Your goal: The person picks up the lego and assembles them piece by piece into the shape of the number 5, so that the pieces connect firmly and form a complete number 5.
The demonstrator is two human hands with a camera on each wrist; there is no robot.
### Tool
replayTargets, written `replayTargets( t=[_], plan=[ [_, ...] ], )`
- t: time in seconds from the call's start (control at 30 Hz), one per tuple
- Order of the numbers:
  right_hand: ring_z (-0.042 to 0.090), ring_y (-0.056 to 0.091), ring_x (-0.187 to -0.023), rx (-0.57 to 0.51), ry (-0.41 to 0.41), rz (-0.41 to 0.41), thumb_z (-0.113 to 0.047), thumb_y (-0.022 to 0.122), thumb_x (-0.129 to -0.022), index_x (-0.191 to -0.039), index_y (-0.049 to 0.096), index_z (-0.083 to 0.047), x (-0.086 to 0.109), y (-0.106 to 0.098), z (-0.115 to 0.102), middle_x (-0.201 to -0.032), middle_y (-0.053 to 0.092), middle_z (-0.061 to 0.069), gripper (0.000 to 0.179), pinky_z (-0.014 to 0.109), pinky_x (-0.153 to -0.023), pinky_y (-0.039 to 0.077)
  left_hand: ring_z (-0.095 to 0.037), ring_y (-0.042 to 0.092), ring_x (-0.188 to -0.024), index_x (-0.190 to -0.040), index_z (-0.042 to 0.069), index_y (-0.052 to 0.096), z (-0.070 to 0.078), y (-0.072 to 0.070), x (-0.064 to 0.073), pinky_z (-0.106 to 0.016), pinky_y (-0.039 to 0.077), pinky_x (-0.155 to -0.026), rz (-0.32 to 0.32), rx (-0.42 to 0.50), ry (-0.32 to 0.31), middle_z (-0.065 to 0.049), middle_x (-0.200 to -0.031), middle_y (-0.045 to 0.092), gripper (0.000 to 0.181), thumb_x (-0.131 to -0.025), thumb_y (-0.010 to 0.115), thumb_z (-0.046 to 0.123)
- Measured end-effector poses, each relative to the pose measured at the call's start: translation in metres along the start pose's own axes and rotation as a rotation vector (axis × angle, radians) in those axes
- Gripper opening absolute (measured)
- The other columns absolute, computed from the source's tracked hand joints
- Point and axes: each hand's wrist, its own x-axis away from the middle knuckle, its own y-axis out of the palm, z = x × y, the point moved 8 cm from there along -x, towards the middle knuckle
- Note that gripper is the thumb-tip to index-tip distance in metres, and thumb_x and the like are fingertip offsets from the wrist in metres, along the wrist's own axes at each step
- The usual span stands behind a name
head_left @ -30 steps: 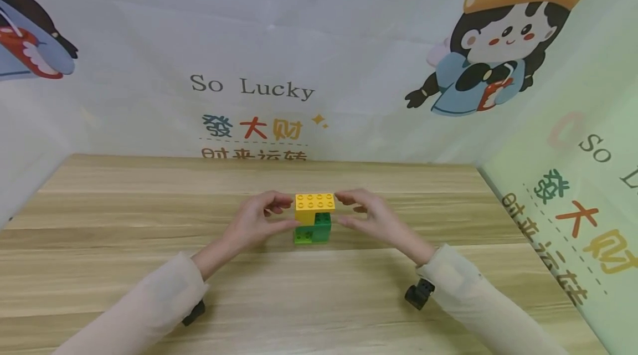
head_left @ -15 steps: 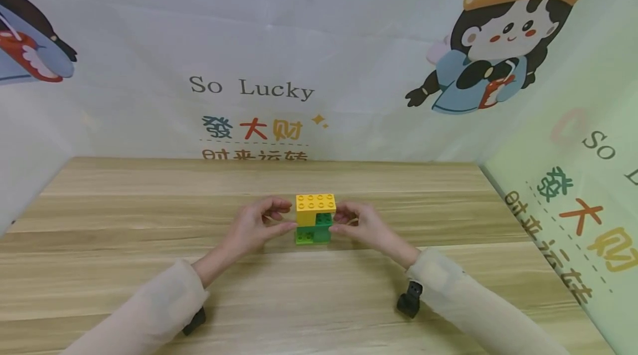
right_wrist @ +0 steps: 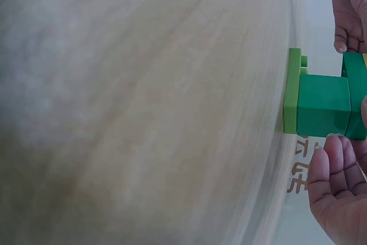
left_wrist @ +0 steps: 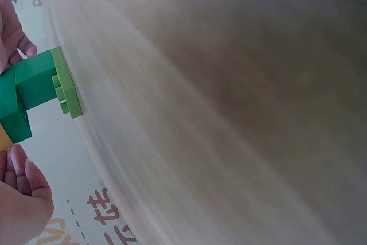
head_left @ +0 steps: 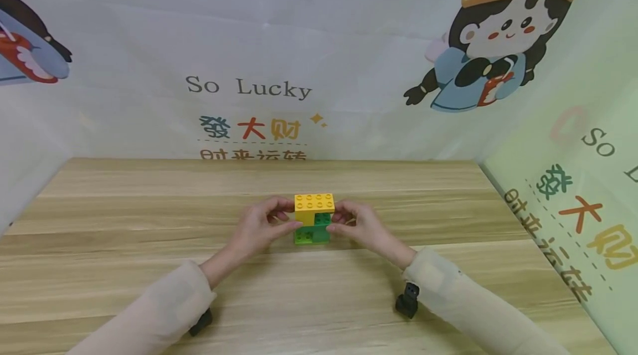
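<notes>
A small stack of toy building bricks stands upright on the table between both hands. In the head view its top is a studded yellow brick [head_left: 314, 201], with more yellow below on the left side. Dark green bricks [head_left: 321, 230] come under that, and a thin light green plate [left_wrist: 67, 84] forms the base. My left hand [head_left: 256, 225] pinches the stack's left side around the yellow part, thumb in front and fingers behind. My right hand [head_left: 361, 225] grips the right side by the dark green brick, its thumb on the near face. Fingertips behind the stack are partly hidden.
The wooden table [head_left: 309, 299] extends all around the stack. A printed cloth [head_left: 349, 67] with cartoon figures and lettering hangs behind the table and along its sides. Small black wrist cameras [head_left: 407, 301] hang under the sleeves.
My right hand has moved left from beside the stack and now touches it. My left hand has closed in slightly onto the yellow side. The stack stays in place.
</notes>
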Motion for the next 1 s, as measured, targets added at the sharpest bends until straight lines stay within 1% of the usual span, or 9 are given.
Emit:
replayTargets(
  t=[0.23,0.47,0.7,0.83,1.0],
  plan=[
    [0.016,0.059,-0.083,-0.01,0.009,0.0,-0.006,0.066,-0.086,-0.111,0.059,0.007,0.0015,0.0025,0.0013,-0.092,0.064,0.015,0.029,0.023,-0.072,0.052,-0.016,0.061,-0.084,-0.106,0.002,0.065,0.0014,0.0002,0.0006,-0.023,0.052,-0.071,0.004,-0.005,0.003,-0.01,-0.105,0.069,0.032,-0.078,0.076,0.013],
    [0.012,0.057,-0.077,0.005,0.0,0.005,-0.008,0.065,-0.088,-0.112,0.059,0.005,0.0037,0.0032,-0.0009,-0.088,0.064,0.013,0.029,0.022,-0.066,0.05,-0.015,0.062,-0.082,-0.104,0.001,0.065,0.002,0.0005,0.0004,-0.023,0.052,-0.071,0.01,-0.014,0.019,-0.011,-0.103,0.069,0.03,-0.078,0.076,0.013],
    [0.01,0.056,-0.075,0.024,0.003,0.005,-0.009,0.065,-0.088,-0.114,0.058,0.004,0.0037,0.0024,-0.0017,-0.087,0.064,0.01,0.03,0.021,-0.063,0.049,-0.016,0.062,-0.082,-0.104,0.001,0.065,0.0013,0.0016,-0.0002,-0.023,0.052,-0.07,0.011,0.002,0.028,-0.011,-0.103,0.069,0.03,-0.078,0.076,0.011],
    [0.011,0.056,-0.076,0.026,0.025,0.002,-0.01,0.064,-0.089,-0.115,0.059,0.004,0.003,0.0023,-0.0003,-0.089,0.064,0.01,0.03,0.021,-0.064,0.049,-0.016,0.061,-0.081,-0.105,0.0,0.065,-0.0008,0.0022,-0.0009,-0.022,0.052,-0.069,0.013,0.009,0.01,-0.012,-0.103,0.069,0.03,-0.079,0.075,0.012],
    [0.012,0.057,-0.077,0.021,0.042,0.006,-0.012,0.063,-0.09,-0.115,0.058,0.006,0.0012,0.0023,0.0009,-0.091,0.065,0.013,0.031,0.021,-0.065,0.049,-0.017,0.061,-0.082,-0.107,0.0,0.064,-0.0045,0.0031,-0.0038,-0.021,0.052,-0.068,0.006,0.033,-0.037,-0.012,-0.104,0.068,0.031,-0.081,0.073,0.013]
  ],
)
